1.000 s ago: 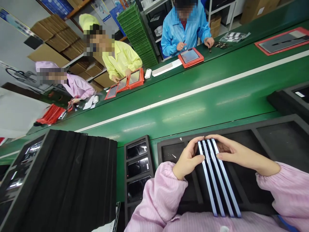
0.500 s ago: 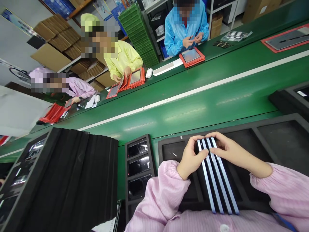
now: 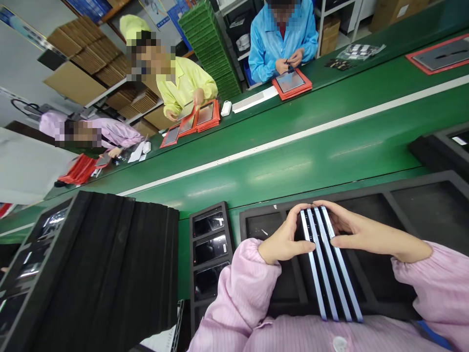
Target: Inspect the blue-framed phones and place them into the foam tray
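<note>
The bench (image 3: 249, 171) is green, with a white line (image 3: 256, 148) running beyond the left grip (image 3: 287, 239) and right grip (image 3: 361, 234). Directly on it: a compartmented black tray (image 3: 421, 183), below both grips; a narrower black tray (image 3: 226, 222), left of the left grip; a red stack (image 3: 293, 86) and a white strip (image 3: 254, 99), well beyond both grips.

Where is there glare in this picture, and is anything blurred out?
Head view: streaks of glare on the green workbench, white reflections on the phone screens in the narrow black tray; also in the head view, three co-workers are partly pixelated, while the held blue-edged devices look fairly sharp.
</note>
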`<state>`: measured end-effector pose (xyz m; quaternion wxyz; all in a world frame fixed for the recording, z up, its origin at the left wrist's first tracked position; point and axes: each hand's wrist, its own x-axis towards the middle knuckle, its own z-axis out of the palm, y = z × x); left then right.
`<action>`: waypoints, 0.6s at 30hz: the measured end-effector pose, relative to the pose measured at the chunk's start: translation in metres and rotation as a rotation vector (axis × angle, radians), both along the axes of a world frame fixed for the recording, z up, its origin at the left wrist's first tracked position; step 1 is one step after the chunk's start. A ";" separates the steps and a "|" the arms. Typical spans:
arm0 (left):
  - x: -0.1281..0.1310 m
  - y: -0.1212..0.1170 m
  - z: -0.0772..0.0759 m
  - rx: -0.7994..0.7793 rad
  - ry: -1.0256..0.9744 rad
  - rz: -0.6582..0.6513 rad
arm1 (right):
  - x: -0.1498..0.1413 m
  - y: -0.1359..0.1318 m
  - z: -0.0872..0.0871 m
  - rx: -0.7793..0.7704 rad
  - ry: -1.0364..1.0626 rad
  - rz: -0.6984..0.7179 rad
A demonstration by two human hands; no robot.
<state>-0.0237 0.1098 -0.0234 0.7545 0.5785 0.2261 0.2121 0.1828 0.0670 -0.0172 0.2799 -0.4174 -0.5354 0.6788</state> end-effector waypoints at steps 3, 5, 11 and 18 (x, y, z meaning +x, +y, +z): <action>0.001 -0.001 0.001 0.008 0.034 0.030 | -0.004 -0.001 -0.001 0.021 -0.033 -0.038; 0.004 -0.003 0.002 0.059 0.089 0.075 | -0.008 -0.002 -0.005 0.044 -0.090 -0.097; 0.012 -0.020 0.008 0.152 0.226 0.272 | -0.011 -0.006 -0.012 0.138 -0.209 -0.216; 0.006 -0.085 0.019 0.323 0.524 0.353 | -0.037 -0.020 0.016 0.212 -0.689 -0.378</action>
